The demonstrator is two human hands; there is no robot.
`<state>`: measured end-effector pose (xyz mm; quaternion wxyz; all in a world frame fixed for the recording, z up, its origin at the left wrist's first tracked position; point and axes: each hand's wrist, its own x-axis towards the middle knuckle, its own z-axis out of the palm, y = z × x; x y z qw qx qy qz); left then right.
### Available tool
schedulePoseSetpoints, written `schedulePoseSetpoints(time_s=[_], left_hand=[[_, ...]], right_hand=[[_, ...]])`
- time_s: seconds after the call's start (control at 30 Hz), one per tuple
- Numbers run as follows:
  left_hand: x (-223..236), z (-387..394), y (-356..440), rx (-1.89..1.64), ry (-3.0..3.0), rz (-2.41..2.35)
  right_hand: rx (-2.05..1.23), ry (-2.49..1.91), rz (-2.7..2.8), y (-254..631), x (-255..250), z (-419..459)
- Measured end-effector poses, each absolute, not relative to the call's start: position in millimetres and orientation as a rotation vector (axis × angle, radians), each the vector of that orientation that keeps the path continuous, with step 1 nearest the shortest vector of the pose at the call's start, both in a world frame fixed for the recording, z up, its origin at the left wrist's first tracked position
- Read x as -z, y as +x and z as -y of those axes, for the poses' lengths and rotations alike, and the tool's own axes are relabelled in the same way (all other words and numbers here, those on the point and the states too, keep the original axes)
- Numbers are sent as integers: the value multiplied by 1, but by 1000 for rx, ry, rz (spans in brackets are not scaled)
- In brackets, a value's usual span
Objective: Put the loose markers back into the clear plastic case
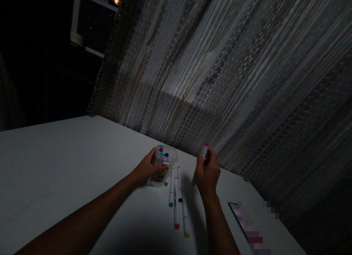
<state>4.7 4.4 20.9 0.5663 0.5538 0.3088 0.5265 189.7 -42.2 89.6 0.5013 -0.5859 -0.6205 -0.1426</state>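
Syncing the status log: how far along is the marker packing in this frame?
Done: several markers stand in the clear marker case, coloured caps up. In hand: the left hand grips the case on the white table; the right hand holds a pink-capped marker raised beside it. Left: about five loose markers lie in front of the case.

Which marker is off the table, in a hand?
The pink-capped marker, held up in the right hand; the other loose markers lie flat on the table.

- We sit in what looks like a dim room at home.
- We see a white table (55,163) against a long woven curtain (233,75).
- A white shelf (90,24) stands in the dark corner.
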Motion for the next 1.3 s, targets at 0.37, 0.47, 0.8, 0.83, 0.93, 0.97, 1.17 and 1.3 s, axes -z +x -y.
schedulePoseSetpoints(time_s=[0.37,0.47,0.8,0.83,0.93,0.97,1.17,1.3], left_hand=[[-22,-6,4,-1246,1305,-689],[-22,-5,3,-1253,1311,-669],[-18,-12,2,-1279,1352,-666],[-18,-12,2,-1276,1353,-666],[-20,-10,2,-1267,1335,-669],[-20,-9,2,-1268,1328,-671],[-21,-6,3,-1264,1327,-666],[-21,-6,3,-1273,1330,-676]], right_hand=[[-170,-1038,1714,136,-117,-7],[-218,-1168,1778,130,-106,-18],[34,-1435,2049,115,-106,-12],[62,-1460,2061,114,-107,-11],[50,-1497,2099,113,-109,-10],[31,-1499,2108,113,-109,-11],[22,-1490,2070,113,-107,-15],[13,-1497,2099,112,-107,-14]])
